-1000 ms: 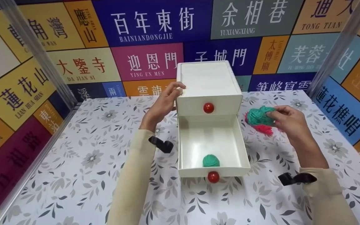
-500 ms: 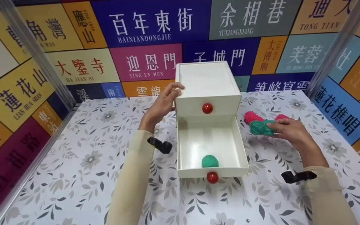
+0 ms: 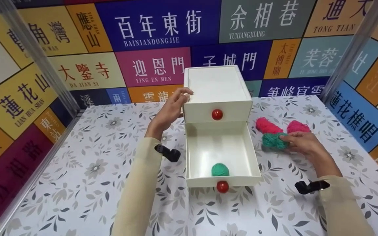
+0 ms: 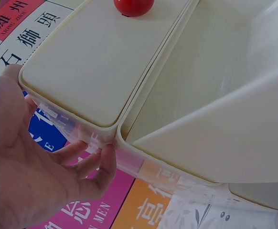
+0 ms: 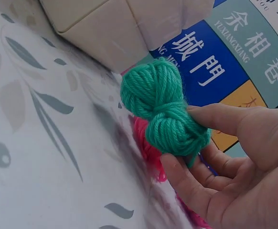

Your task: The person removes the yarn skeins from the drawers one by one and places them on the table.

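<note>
My left hand (image 3: 172,106) holds the upper left edge of a white two-drawer cabinet (image 3: 217,83); in the left wrist view its bent fingers (image 4: 108,164) press against the cabinet's clear side. The lower drawer (image 3: 256,164) is pulled out, with a green yarn ball (image 3: 220,169) near its front. To the right, my right hand (image 3: 305,142) pinches a green yarn skein (image 3: 272,140), narrowed at its middle, between thumb and fingers. In the right wrist view the skein (image 5: 170,119) is close over the table. Behind it lie a red-pink yarn skein (image 3: 267,125) and a pink yarn bundle (image 3: 297,126).
Red round knobs (image 3: 217,114) stick out from both drawer fronts; the upper drawer is closed. A floral-patterned cloth (image 3: 90,183) covers the table. Panels with street names (image 3: 159,26) stand behind and at both sides, with clear posts (image 3: 349,52) at the corners.
My right hand has drawn the green skein toward me and lowered it, away from the pink yarn, which now shows as two separate pieces. The left hand keeps its place on the cabinet.
</note>
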Demonstrator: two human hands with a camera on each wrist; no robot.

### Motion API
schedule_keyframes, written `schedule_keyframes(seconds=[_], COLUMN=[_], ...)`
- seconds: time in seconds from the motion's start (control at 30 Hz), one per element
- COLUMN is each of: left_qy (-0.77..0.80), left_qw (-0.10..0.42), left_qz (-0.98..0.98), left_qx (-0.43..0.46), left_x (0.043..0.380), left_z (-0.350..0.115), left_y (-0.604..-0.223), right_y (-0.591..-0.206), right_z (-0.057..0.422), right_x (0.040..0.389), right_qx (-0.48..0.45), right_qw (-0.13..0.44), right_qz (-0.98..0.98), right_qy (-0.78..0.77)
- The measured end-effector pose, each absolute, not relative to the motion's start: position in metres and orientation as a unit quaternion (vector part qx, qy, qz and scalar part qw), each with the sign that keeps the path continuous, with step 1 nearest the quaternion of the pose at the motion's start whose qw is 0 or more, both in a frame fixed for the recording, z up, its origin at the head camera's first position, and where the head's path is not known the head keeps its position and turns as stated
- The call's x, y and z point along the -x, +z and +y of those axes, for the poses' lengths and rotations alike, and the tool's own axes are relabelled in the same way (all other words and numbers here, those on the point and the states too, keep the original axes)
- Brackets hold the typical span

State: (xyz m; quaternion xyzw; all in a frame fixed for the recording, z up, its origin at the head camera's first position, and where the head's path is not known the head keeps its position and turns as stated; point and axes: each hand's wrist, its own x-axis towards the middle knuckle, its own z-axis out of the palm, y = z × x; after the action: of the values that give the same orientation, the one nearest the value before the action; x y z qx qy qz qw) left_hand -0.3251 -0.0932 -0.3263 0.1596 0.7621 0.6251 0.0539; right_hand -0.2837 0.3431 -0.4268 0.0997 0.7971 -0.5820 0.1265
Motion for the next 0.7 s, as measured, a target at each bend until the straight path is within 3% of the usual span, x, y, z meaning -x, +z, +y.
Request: schedule_keyframes(seconds=[0.4, 0.7], left_qy=[0.623, 0.623], left_qw=[0.053, 0.054], left_qz=[0.764, 0.763], left_qx=[-0.159, -0.163], left_x=[0.325, 0.325], left_z=[-0.094, -0.094], left_y=[-0.327, -0.327], right_y=[-0.437, -0.423], right_z=[0.346, 0.35], right_x=[0.284, 0.279], right_qx=[-0.121, -0.139], right_qw=[0.147, 0.164], right_qz=[0.782, 0.831], right_qy=[-0.593, -0.514])
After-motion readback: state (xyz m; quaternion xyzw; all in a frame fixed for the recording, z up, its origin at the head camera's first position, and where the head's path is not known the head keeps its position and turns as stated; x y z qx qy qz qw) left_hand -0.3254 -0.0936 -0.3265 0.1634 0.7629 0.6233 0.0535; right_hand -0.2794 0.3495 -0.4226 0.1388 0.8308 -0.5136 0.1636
